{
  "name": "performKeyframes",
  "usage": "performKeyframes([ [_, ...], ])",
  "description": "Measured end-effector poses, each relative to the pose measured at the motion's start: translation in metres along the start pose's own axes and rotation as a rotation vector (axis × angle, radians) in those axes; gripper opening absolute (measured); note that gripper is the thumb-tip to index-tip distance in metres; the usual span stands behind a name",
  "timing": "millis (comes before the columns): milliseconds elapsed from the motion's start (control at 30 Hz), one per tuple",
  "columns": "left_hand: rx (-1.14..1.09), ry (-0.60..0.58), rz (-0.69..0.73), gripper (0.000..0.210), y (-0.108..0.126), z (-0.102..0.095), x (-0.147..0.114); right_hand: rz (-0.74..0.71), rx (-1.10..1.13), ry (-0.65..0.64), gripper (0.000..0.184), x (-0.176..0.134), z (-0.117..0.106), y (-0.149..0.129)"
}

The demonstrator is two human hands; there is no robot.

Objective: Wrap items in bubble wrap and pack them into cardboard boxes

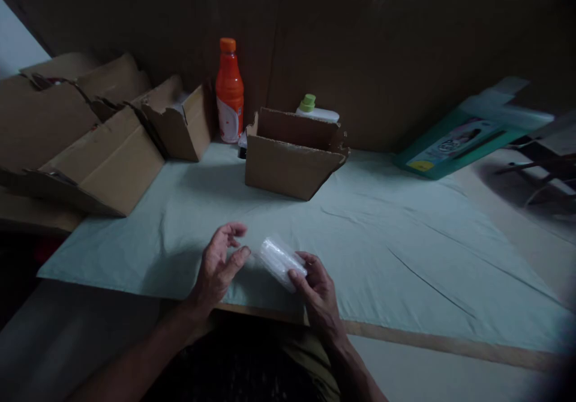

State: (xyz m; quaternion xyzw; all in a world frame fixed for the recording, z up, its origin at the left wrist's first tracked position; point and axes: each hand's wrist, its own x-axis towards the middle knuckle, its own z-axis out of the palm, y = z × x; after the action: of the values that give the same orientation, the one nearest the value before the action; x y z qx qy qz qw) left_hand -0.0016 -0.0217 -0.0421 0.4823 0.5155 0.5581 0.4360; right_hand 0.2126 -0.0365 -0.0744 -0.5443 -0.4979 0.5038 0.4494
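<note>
A small roll wrapped in clear bubble wrap [278, 259] is held above the front part of the cloth-covered table. My right hand [318, 288] grips its lower right end between thumb and fingers. To the left of the roll, my left hand [220, 261] is open, its thumb and fingers apart and a short gap from the wrap. What lies inside the wrap cannot be made out. Beyond both hands stands an open cardboard box [283, 165], whose inside is mostly hidden by its front wall.
Several open cardboard boxes [121, 162] crowd the left side. An orange bottle [230, 93] and a white bottle with a green cap [317, 112] stand at the back. A large green jug [454, 141] is at the back right. Pale green cloth [405, 240] covers the table.
</note>
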Motion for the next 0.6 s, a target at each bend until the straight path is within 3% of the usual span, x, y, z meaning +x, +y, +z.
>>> performKeyframes([
  [100, 0.463, 0.008, 0.477, 0.046, 0.030, 0.006, 0.067, 0.058, -0.027, 0.038, 0.047, 0.006, -0.027, -0.002],
  [167, 0.688, 0.021, 0.699, 0.055, 0.046, 0.018, 0.119, 0.062, -0.071, 0.055, 0.046, 0.006, -0.041, -0.006],
  [233, 0.859, -0.033, 0.783, 0.065, 0.055, 0.031, 0.166, 0.051, -0.113, 0.055, 0.046, 0.005, -0.052, -0.010],
  [333, 1.005, -0.137, 0.767, 0.042, 0.061, 0.046, 0.209, 0.006, -0.208, 0.039, 0.044, 0.006, -0.068, -0.020],
  [433, 1.069, -0.181, 0.813, 0.029, 0.066, 0.049, 0.202, -0.054, -0.327, 0.025, 0.043, 0.011, -0.089, -0.041],
  [500, 1.078, -0.192, 0.886, 0.028, 0.071, 0.044, 0.171, -0.123, -0.401, 0.042, 0.042, 0.014, -0.105, -0.064],
  [600, 1.058, -0.178, 0.927, 0.030, 0.080, 0.030, 0.106, -0.268, -0.510, 0.164, 0.045, 0.017, -0.123, -0.113],
])
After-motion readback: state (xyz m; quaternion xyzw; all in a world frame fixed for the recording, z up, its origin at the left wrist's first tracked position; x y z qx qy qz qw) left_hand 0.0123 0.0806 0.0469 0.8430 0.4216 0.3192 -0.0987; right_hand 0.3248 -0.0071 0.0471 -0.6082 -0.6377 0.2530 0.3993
